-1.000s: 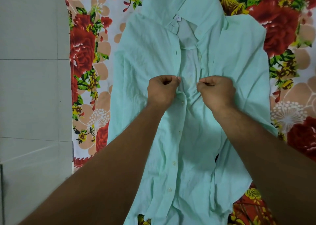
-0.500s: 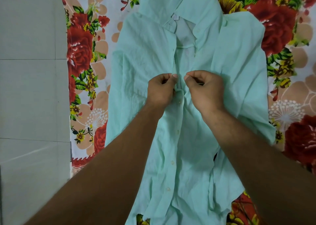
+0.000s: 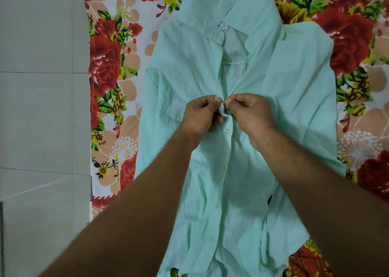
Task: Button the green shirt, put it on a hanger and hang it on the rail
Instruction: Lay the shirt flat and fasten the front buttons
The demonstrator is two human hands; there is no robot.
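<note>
On the floral bedsheet point(image 3: 109, 70) the green shirt point(image 3: 294, 91) lies flat, front up, collar point(image 3: 248, 9) at the far end and hem nearest me. Pale floor tiles point(image 3: 40, 108) run along the sheet's left edge. My left hand point(image 3: 201, 114) is curled closed, thumb and forefinger pinching the left placket edge at mid-chest. My right hand point(image 3: 251, 113) is likewise closed in a pinch on the opposite edge, so the two sets of fingertips nearly touch, with a small fold of fabric raised between them. Whether a button sits inside the pinch I cannot tell. Below my hands the front edges are joined, four white buttons showing down the placket point(image 3: 216, 205). Above my hands the front still gapes open up to the neck, inner label point(image 3: 224, 26) visible. Cloth is wrinkled throughout, lower part bunched.
</note>
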